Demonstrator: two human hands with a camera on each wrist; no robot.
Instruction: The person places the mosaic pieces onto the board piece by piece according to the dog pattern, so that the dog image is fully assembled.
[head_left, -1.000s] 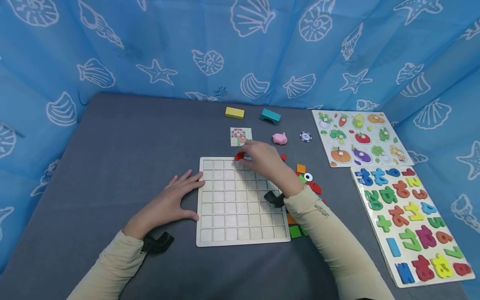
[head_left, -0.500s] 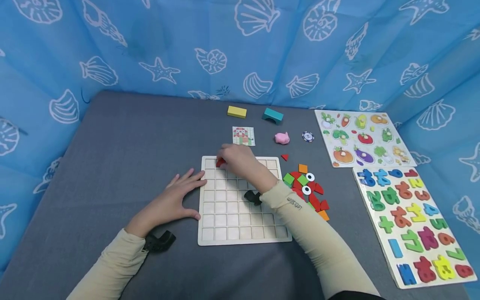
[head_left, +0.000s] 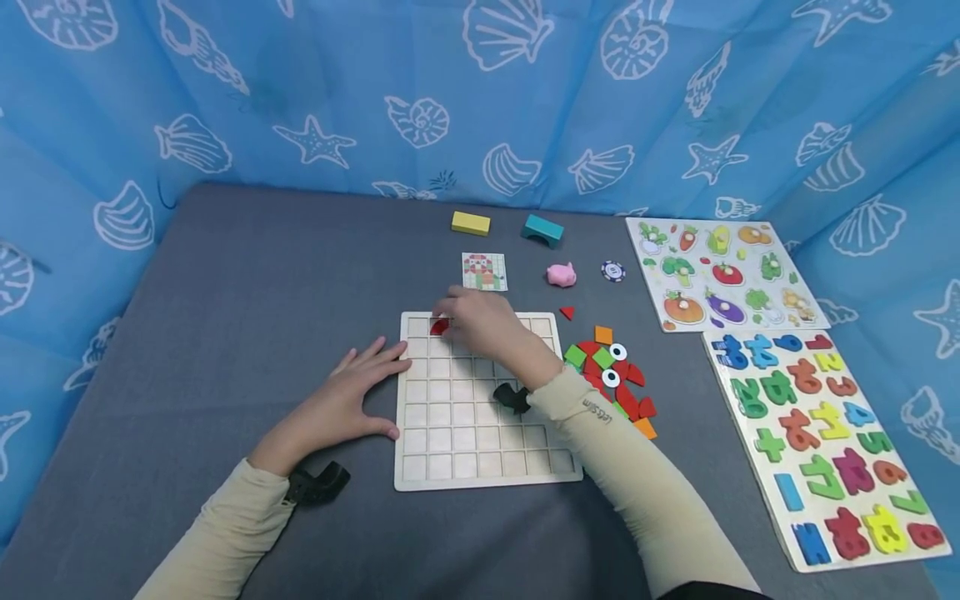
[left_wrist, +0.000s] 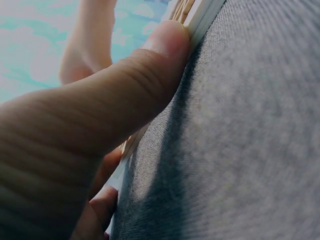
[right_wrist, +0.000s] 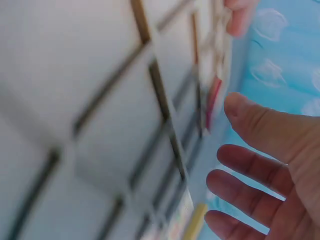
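Observation:
A pale wooden grid board [head_left: 450, 417] lies on the grey table. One red piece [head_left: 438, 327] with a curved edge sits in a cell of its back row, toward the left. My right hand [head_left: 480, 321] hovers just right of that piece. In the right wrist view the fingers [right_wrist: 240, 192] are spread apart and hold nothing, with the red piece [right_wrist: 214, 100] flat in the grid beyond the thumb. My left hand [head_left: 345, 400] rests along the board's left edge, thumb and fingertips touching it. In the left wrist view its thumb [left_wrist: 165, 42] presses the board's side.
Loose red, green and orange pieces and white rings [head_left: 611, 379] lie right of the board, with a small red triangle [head_left: 567, 312] nearby. Behind are a pattern card [head_left: 484, 272], yellow block [head_left: 471, 223], teal block [head_left: 542, 230], pink pig [head_left: 561, 275] and chip [head_left: 612, 271]. Two puzzle boards [head_left: 708, 358] stand far right.
My right hand has moved left along the board's back row with the red piece, and has let it go in a cell there. The left hand has stayed at the board's edge.

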